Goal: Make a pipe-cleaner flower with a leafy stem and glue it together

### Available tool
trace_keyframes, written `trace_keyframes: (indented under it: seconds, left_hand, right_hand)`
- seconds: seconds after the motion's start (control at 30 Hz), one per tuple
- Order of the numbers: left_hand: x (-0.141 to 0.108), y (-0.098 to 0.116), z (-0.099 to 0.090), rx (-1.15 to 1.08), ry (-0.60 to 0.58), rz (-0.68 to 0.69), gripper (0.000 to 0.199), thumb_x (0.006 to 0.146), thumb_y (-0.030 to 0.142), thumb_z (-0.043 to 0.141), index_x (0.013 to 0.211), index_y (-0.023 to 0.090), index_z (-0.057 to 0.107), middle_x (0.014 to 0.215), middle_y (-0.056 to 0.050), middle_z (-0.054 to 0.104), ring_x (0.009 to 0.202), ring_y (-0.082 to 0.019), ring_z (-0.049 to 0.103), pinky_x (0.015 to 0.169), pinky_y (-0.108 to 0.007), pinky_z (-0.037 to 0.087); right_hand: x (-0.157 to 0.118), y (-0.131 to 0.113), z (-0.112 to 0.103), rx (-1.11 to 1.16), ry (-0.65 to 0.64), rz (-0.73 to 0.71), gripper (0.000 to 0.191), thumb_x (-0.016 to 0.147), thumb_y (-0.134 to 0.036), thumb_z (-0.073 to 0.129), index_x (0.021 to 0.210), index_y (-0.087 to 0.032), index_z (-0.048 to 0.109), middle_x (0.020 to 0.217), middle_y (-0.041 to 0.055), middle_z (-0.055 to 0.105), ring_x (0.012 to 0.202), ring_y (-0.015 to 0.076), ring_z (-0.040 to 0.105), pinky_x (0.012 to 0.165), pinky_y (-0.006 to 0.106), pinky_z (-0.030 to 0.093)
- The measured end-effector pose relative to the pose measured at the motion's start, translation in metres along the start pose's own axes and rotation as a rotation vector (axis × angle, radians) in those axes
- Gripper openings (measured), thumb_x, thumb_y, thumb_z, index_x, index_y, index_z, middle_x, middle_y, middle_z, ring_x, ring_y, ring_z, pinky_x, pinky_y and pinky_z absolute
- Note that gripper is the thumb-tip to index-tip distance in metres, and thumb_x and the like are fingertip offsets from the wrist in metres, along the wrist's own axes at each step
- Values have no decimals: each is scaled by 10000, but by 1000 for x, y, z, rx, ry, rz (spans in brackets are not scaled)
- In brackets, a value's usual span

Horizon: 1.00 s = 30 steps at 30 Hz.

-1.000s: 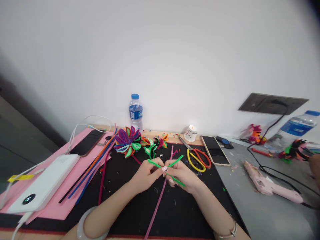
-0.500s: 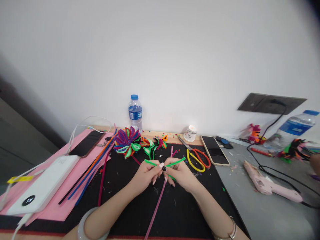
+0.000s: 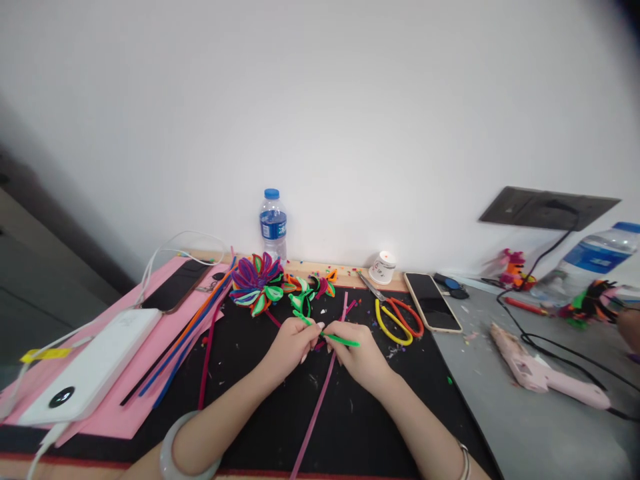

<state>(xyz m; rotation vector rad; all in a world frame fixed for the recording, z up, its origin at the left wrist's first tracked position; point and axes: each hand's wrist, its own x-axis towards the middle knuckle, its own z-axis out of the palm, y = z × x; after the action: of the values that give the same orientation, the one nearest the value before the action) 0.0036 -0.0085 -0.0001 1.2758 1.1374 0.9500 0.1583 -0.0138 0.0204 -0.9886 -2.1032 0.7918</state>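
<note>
Step in hand, my read: bending or twisting the green pipe cleaner (image 3: 343, 341) at its middle. It's up in the fingers over the black mat (image 3: 370, 433), between the two hands. One end pokes out past the left fingers, the other lies across the right hand. Can't tell if it's one piece or two joined; fingertips hide the middle.

Next move, if the bend is to go on, calls for a firm pinch on one side and a small turn on the other. Judgement: a loose pinch could let it roll or spring open.

Left hand (image 3: 290, 347): thumb and finger closed on the green, no real gap, other fingers curled under. Right hand (image 3: 361, 350): thumb and fingers also closed on the green, knuckles up. The hands are close together, fingertips nearly meeting; can't tell if they touch.

Around: long pink pipe cleaner (image 3: 320, 403) runs on the mat below the hands, its far end beyond the fingers. Multicolored flower (image 3: 255, 280) and green leafy piece (image 3: 300, 300) lie beyond the left hand. Scissors (image 3: 379, 295) are beyond the right hand, blades pointing away, beside the phone (image 3: 433, 303). Neither hand is on them.
</note>
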Motion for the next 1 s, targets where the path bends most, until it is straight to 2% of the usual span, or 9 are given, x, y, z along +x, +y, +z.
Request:
trace_keyframes:
  seconds: [0.1, 0.2, 0.3, 0.37, 0.47, 0.57, 0.7, 0.9, 1.0]
  left_hand:
    - [0, 1, 0, 16, -11, 6, 446, 792, 411, 459, 427, 166, 384, 315, 81, 292, 268, -42, 259, 361, -210, 185]
    - [-4, 7, 0, 62, -40, 97, 457, 811, 432, 429, 450, 156, 384, 403, 68, 326, 341, -43, 307, 399, -203, 231]
    - [-8, 13, -2, 133, -106, 186, 358, 821, 421, 430, 594, 146, 472, 468, 69, 346, 405, -55, 309, 425, -198, 227]
    - [-11, 16, -3, 189, -146, 243, 313, 830, 400, 426, 672, 143, 510, 502, 60, 375, 439, -64, 317, 445, -199, 236]
    - [-13, 19, -4, 249, -146, 335, 314, 843, 360, 417, 662, 135, 541, 583, 24, 459, 517, -81, 387, 504, -205, 287]
    - [-14, 20, -4, 265, -121, 377, 313, 848, 325, 413, 640, 135, 549, 602, 11, 500, 561, -93, 436, 556, -211, 320]
    - [-13, 17, -5, 281, -99, 362, 349, 846, 328, 417, 577, 133, 523, 556, 26, 457, 513, -79, 400, 527, -211, 294]
    - [-9, 12, -5, 219, -93, 220, 381, 828, 370, 428, 520, 144, 437, 465, 60, 334, 435, -60, 298, 448, -209, 217]
    - [-5, 8, -4, 167, -58, 148, 372, 805, 372, 451, 509, 154, 397, 439, 71, 310, 413, -56, 279, 432, -207, 199]
  right_hand:
    - [1, 0, 1, 41, 24, 24, 191, 836, -177, 436, 669, -175, 530, 588, -20, 505, 533, 86, 452, 550, 214, 348]
    - [2, 1, 0, 350, -6, 218, 175, 831, -246, 454, 689, -169, 519, 544, -38, 500, 390, 55, 380, 412, 192, 294]
    - [3, 4, -3, 674, -78, 364, 184, 789, -320, 534, 708, -157, 507, 514, -44, 523, 335, 43, 362, 351, 178, 246]
    - [3, 5, -4, 812, -135, 420, 208, 754, -335, 587, 701, -146, 518, 504, -42, 532, 336, 40, 374, 349, 174, 250]
    - [3, 4, -6, 915, -205, 484, 229, 727, -345, 622, 693, -138, 532, 492, -42, 530, 338, 37, 379, 350, 174, 250]
    - [3, 2, -6, 905, -206, 495, 244, 707, -360, 638, 700, -138, 536, 493, -42, 538, 337, 36, 381, 349, 172, 253]
    - [4, -2, -6, 802, -162, 445, 213, 711, -332, 625, 710, -140, 533, 499, -46, 547, 330, 37, 386, 348, 172, 261]
    - [3, 1, -1, 629, -159, 383, 88, 755, -245, 531, 735, -160, 524, 515, -53, 533, 331, 46, 386, 351, 174, 271]
    - [1, 2, 2, 462, -121, 307, 110, 790, -223, 472, 707, -173, 525, 529, -43, 524, 350, 55, 392, 379, 186, 300]
